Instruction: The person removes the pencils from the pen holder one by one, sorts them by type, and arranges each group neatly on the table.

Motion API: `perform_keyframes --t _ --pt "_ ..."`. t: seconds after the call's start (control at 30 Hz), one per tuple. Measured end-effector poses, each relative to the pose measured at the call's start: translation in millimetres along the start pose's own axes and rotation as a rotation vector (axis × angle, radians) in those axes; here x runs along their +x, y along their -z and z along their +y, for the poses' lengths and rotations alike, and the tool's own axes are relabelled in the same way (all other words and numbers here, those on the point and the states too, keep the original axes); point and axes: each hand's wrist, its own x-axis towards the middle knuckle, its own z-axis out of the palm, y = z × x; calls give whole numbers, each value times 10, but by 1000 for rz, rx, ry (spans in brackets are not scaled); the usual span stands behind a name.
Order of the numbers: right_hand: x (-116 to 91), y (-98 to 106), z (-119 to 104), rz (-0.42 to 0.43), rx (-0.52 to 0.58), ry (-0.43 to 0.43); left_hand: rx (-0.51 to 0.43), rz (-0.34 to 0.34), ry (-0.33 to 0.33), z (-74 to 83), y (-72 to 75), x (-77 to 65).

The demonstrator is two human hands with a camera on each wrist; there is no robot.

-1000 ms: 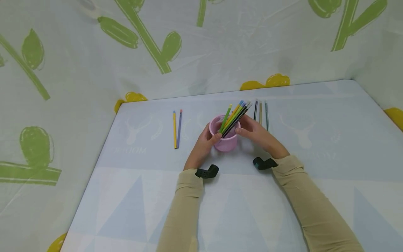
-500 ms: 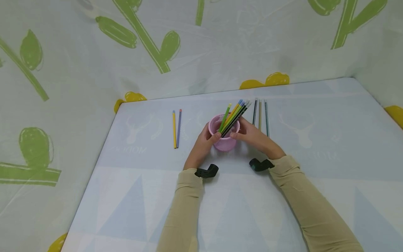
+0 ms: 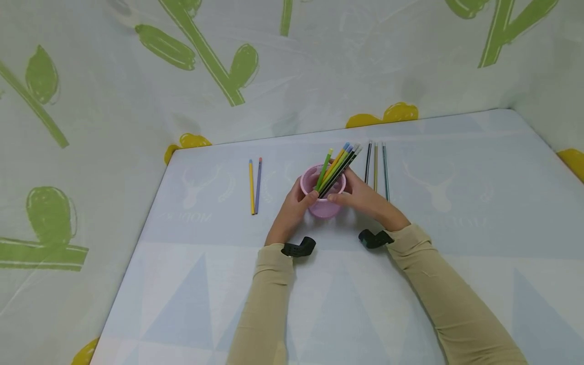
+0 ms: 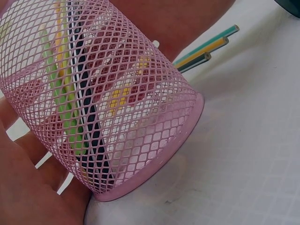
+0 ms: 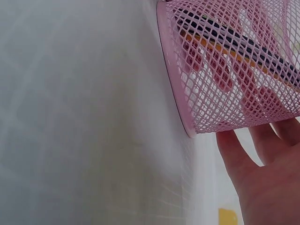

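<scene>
Pink mesh cup [image 3: 325,210] between fingers [image 5: 234,152], left hand [image 3: 291,212] and right hand [image 3: 367,201] gripping its sides

Pencils [image 3: 338,172] leaned in the cup [image 3: 323,209] between the hands [image 3: 292,212]; on the desk [image 3: 337,304], two pencils [image 3: 251,187] lay left, three pencils [image 3: 376,167] right.

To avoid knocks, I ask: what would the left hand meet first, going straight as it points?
Probably the pink mesh cup; the left hand grips its side, though depth beyond is unclear.

Faint lettering [image 3: 184,218] on pale tabletop [image 3: 328,309], partly legible as "MOD"; second blurred lettering [image 3: 456,221] farther right, unreadable
</scene>
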Motion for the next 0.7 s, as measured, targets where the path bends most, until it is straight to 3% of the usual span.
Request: perform_keyframes --t 0.7 --pt "8 16 1 4 -26 26 -5 2 -22 -28 4 6"
